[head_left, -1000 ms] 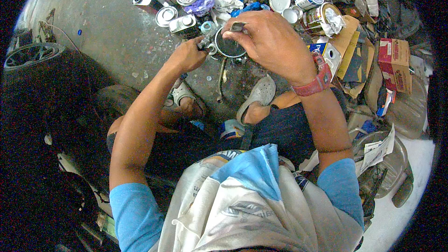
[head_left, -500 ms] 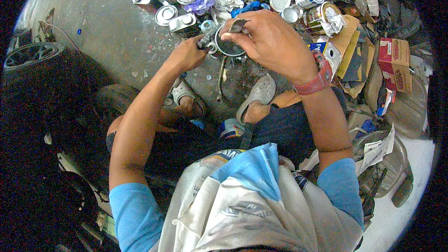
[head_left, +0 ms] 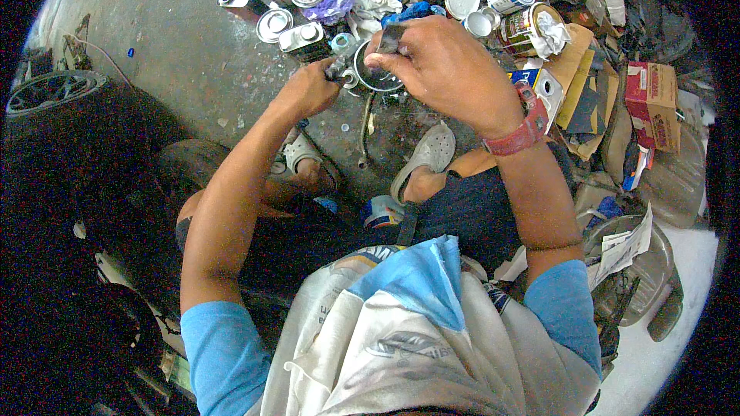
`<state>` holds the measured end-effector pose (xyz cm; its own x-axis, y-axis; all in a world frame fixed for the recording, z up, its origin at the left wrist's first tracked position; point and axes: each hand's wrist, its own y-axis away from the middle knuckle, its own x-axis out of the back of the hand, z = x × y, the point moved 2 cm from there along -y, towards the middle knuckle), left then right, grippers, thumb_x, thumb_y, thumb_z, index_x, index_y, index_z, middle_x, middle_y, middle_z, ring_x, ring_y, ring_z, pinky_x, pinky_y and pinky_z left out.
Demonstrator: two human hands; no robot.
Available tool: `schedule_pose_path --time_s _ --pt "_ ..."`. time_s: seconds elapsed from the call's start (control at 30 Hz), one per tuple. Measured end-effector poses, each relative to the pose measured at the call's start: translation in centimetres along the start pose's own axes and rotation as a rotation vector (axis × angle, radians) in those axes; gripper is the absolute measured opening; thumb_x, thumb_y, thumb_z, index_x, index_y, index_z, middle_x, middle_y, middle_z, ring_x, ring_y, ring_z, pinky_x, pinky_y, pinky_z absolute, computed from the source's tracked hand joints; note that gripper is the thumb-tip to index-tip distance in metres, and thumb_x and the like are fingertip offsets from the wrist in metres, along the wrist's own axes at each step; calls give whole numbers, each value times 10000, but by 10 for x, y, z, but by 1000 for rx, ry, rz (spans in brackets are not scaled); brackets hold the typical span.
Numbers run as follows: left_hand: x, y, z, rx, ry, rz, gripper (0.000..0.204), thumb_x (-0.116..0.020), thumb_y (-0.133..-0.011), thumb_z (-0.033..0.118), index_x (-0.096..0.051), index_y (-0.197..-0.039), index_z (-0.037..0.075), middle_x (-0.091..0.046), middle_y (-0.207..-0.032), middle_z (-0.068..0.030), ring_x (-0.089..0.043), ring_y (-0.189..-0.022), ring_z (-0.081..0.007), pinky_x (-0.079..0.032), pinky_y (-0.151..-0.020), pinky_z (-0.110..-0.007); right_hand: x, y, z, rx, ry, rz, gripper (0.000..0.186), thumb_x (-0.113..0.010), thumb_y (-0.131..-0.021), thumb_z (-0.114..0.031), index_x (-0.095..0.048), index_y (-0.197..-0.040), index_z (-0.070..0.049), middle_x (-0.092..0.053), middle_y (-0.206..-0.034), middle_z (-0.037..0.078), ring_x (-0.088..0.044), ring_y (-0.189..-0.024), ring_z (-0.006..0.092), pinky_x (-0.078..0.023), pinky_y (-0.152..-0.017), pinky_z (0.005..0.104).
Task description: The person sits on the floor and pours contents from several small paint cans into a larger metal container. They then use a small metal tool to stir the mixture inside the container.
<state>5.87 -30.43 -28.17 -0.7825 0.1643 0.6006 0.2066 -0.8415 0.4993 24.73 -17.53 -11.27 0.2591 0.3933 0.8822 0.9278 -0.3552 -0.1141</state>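
Note:
My left hand (head_left: 308, 88) grips the side of a small round metal part (head_left: 362, 77) held above the concrete floor. My right hand (head_left: 443, 69), with a red band at the wrist, is closed over the top of the same part and pinches a small dark piece (head_left: 389, 37) between thumb and fingers. Much of the part is hidden under my right hand. Both forearms reach forward from my blue sleeves.
Several paint cans and lids (head_left: 512, 8) lie in a heap at the far side, with cardboard boxes (head_left: 651, 100) at the right. A dark wheel rim (head_left: 50, 92) lies at the left. My feet in grey shoes (head_left: 424, 158) rest on the stained concrete floor (head_left: 177, 38).
My right hand has shifted slightly on top of the part, turning the small dark piece. The left hand has stayed in place.

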Motion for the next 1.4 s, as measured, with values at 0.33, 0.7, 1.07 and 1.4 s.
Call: schedule_pose_path --time_s 0.33,0.7,1.07,1.4 --pt "-1 4 4 26 -38 4 576 -658 -951 364 -628 -1454 86 -714 -1232 -310 -680 -1173 -478 -526 -1043 -533 -2 6 1 -13 64 37 331 -711 -966 -364 -724 -904 -39 -700 -857 203 -690 -865 417 -552 -794 535" --pt "-1 4 2 22 -10 -6 550 -655 -952 371 -647 -1434 108 -717 -1237 -301 -680 -1182 -471 -528 -1041 -533 -2 5 -1 14 21 20 317 -698 -972 -337 -715 -890 -32 -696 -838 210 -689 -844 427 -554 -782 539" --pt "-3 -1 -4 -2 -23 20 553 -664 -938 349 -648 -1432 100 -718 -1227 -306 -684 -1172 -474 -527 -1041 -539 -3 0 -1 75 -37 154 479 -735 -973 -399 -649 -759 21 -635 -735 234 -636 -740 445 -493 -703 538" --pt "-4 -2 -4 -11 -32 23 557 -662 -948 347 -642 -1437 81 -715 -1229 -309 -684 -1171 -470 -527 -1046 -528 -5 1 3 53 17 102 413 -733 -978 -375 -682 -815 1 -639 -741 218 -645 -739 432 -505 -709 524"
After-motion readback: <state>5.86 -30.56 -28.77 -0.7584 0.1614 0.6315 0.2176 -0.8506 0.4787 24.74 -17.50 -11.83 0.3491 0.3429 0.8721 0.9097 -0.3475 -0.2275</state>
